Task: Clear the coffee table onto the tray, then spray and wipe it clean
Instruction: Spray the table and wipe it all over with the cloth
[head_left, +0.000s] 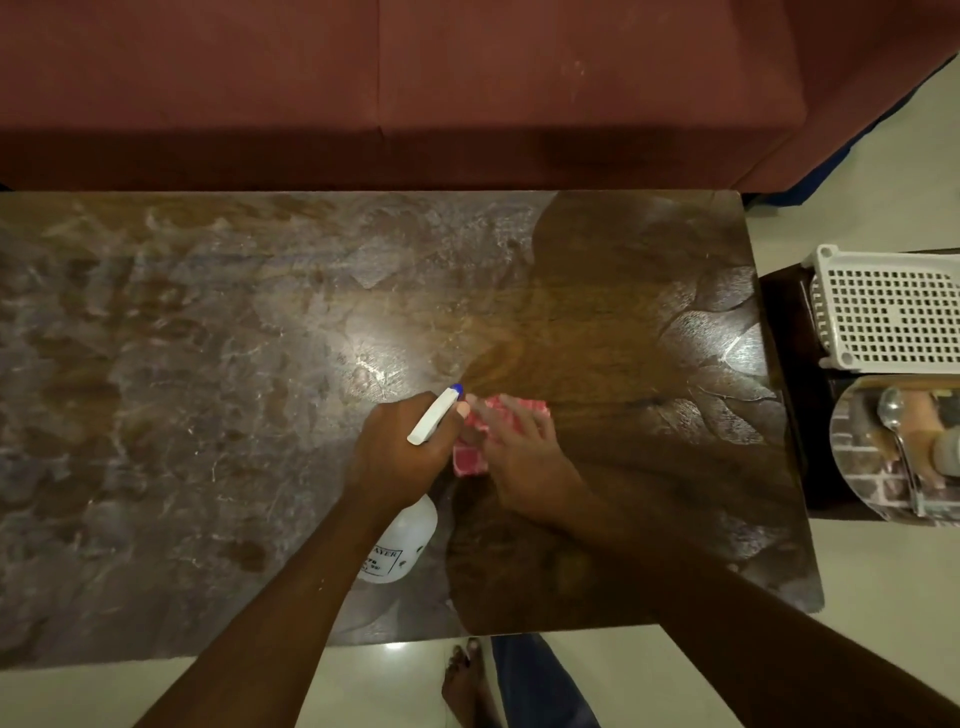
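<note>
The dark wooden coffee table (208, 364) fills the view, smeared with pale streaks on its left and middle, darker on the right. My left hand (400, 452) grips a white spray bottle (410, 540) whose blue-tipped nozzle (456, 388) points away from me, toward the far edge of the table. My right hand (519, 457) lies flat on a pink and white cloth (470, 460) pressed to the table just right of the bottle. A round mirrored tray (857, 483) with a spoon (896, 431) and other items sits at the right edge.
A maroon sofa (415, 83) runs along the table's far side. A white perforated plastic basket (888, 312) stands on a dark side stand at the right, behind the tray. A bare foot (462, 680) and pale floor tiles show at the near edge.
</note>
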